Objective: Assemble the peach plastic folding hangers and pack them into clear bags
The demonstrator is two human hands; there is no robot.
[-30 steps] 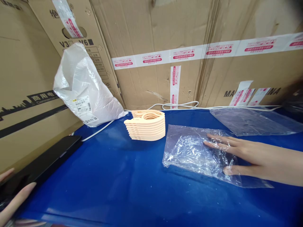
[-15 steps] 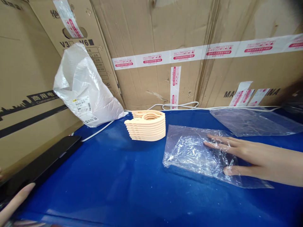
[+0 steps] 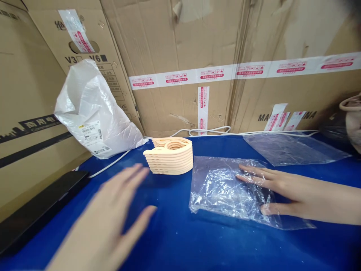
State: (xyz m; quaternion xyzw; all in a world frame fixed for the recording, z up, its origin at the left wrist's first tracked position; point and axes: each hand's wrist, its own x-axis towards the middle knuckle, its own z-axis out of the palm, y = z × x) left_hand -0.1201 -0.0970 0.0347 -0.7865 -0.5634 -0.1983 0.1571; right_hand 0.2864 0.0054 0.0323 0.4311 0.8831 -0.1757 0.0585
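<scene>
My right hand (image 3: pixel 284 188) lies with spread fingers on a clear plastic bag (image 3: pixel 222 188), which rests flat and crinkled on the blue tabletop (image 3: pixel 169 233). Slightly blurred, my left hand (image 3: pixel 109 214) hovers over the left part of the table, its fingers and thumb apart and nothing in them. Just beyond its fingertips sits a neat stack of peach-coloured plastic folding hangers (image 3: pixel 170 160). The hand does not appear to touch the stack.
A white plastic mailer bag (image 3: pixel 93 113) with a label leans against cardboard boxes (image 3: pixel 180 37). A black flat device (image 3: pixel 45 207) is at the left. Another clear bag (image 3: pixel 293 148) lies at the back right, near a white cable (image 3: pixel 208 131).
My left hand has come in from the lower left, away from the black device, toward the hangers. My right hand stays on the bag. The view has shifted slightly.
</scene>
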